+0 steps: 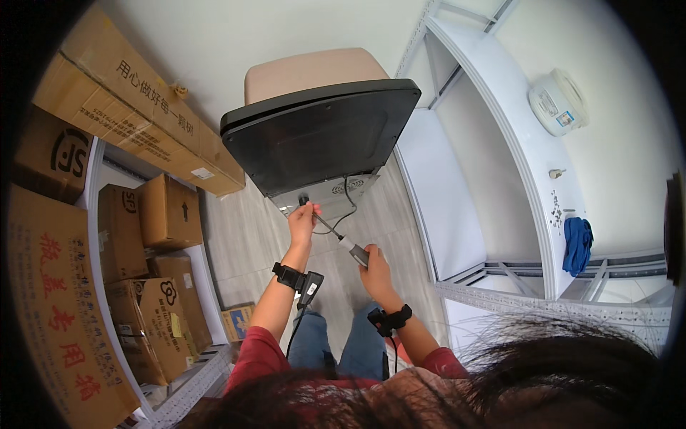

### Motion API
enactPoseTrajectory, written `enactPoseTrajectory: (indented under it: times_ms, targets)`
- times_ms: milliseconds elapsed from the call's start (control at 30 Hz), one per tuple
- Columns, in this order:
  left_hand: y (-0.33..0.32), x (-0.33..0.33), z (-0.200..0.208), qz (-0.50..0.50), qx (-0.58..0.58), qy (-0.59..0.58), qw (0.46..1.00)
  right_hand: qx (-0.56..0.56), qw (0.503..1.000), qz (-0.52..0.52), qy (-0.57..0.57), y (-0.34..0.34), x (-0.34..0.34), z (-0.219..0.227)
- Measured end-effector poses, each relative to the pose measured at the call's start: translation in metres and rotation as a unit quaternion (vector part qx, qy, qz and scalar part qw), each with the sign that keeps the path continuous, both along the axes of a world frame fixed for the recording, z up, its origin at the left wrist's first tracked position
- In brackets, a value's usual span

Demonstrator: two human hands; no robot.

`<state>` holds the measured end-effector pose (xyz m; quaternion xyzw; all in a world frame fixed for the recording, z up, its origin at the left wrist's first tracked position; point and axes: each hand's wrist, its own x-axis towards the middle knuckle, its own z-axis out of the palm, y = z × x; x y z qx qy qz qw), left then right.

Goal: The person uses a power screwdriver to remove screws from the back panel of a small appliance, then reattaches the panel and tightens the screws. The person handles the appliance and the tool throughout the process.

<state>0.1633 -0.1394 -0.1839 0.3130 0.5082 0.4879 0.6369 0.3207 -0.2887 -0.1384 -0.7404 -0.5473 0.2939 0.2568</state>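
Note:
A screwdriver (354, 251) with a grey handle, pale collar and long thin shaft slants up and left in front of me. My right hand (376, 274) is closed round its handle. At the far end of the shaft, my left hand (301, 227) is closed, its fingers pinched by the tip, beside a small black part (304, 201) on the metal panel (325, 196). That panel belongs to a machine with a black tilted top plate (325, 136) and a beige housing (314, 71). A round vent grille (348, 186) and a black cord (351, 207) show on the panel. What exactly the tip touches is hidden.
Cardboard boxes (170, 209) fill a shelf on the left, with a long carton (143, 107) above. On the right, a white shelf (493, 93) holds a white tub (559, 102), a blue cloth (577, 245) and scattered small parts (557, 211). Both wrists wear black strapped devices (299, 281).

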Motion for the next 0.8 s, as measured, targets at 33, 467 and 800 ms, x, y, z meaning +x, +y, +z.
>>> enactPoseTrajectory:
  times_ms: [33,467,800]
  targets:
    - [0.001,-0.002,-0.002,0.012,-0.008,-0.001,1.000,0.011,1.000,0.006,-0.005,0.004,0.001,-0.002]
    - [0.006,0.015,-0.012,0.140,0.018,-0.041,0.989,0.001,0.996,0.081,-0.025,0.014,0.086,-0.042]
    - [-0.027,0.054,-0.035,-0.032,-0.076,0.081,0.993,-0.086,0.994,0.057,0.035,0.031,0.079,-0.032]
